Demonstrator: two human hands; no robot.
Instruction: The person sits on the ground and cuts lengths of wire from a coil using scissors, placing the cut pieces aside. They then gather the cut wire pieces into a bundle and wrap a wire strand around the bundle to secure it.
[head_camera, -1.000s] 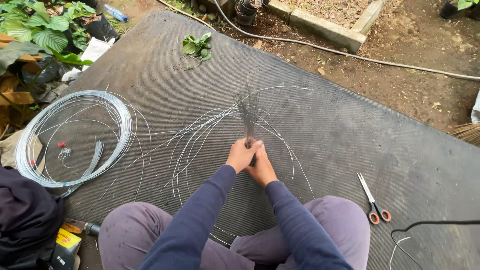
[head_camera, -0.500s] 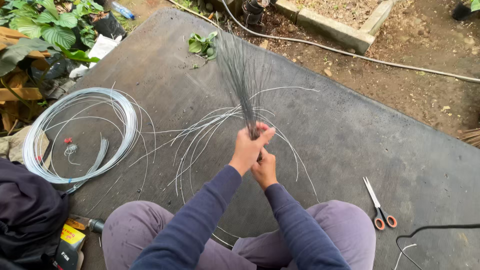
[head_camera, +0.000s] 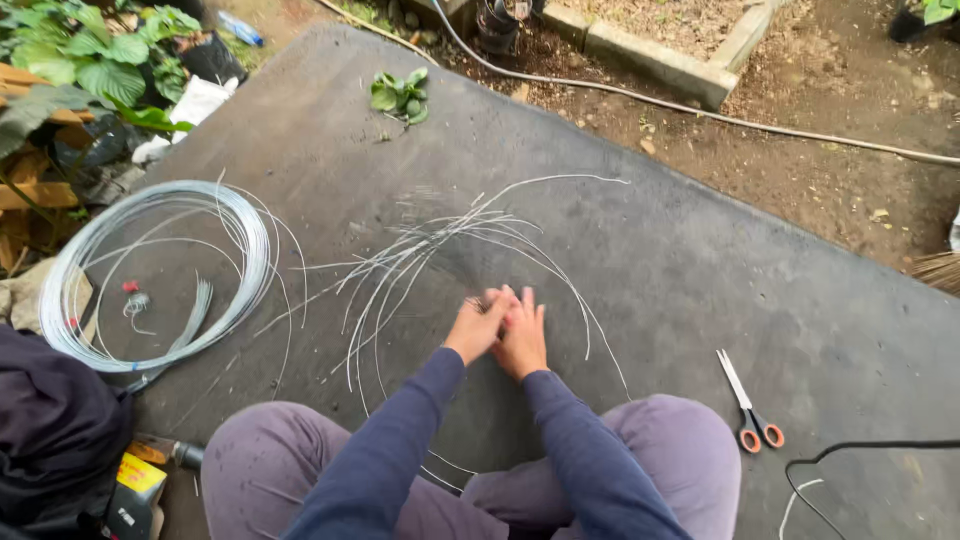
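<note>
I sit cross-legged on a dark grey mat (head_camera: 650, 260). My left hand (head_camera: 476, 326) and my right hand (head_camera: 523, 338) are pressed together palm to palm in front of my knees. A thin bundle of grey wire pieces (head_camera: 472, 303) sticks out between them; the rest of it is only a faint motion blur low over the mat. Several loose curved wire lengths (head_camera: 400, 270) lie fanned out on the mat just beyond and left of my hands.
A big coil of grey wire (head_camera: 160, 270) lies at the left. Orange-handled scissors (head_camera: 748, 405) rest at the right, with a black cable (head_camera: 860, 447) beside them. A dark bag (head_camera: 50, 430) is by my left knee. A hose (head_camera: 700, 112) crosses the soil beyond.
The wire bundle stood upright in my hands half a second ago; now it has swung down into a blur and my hands are flatter and lower, palms together.
</note>
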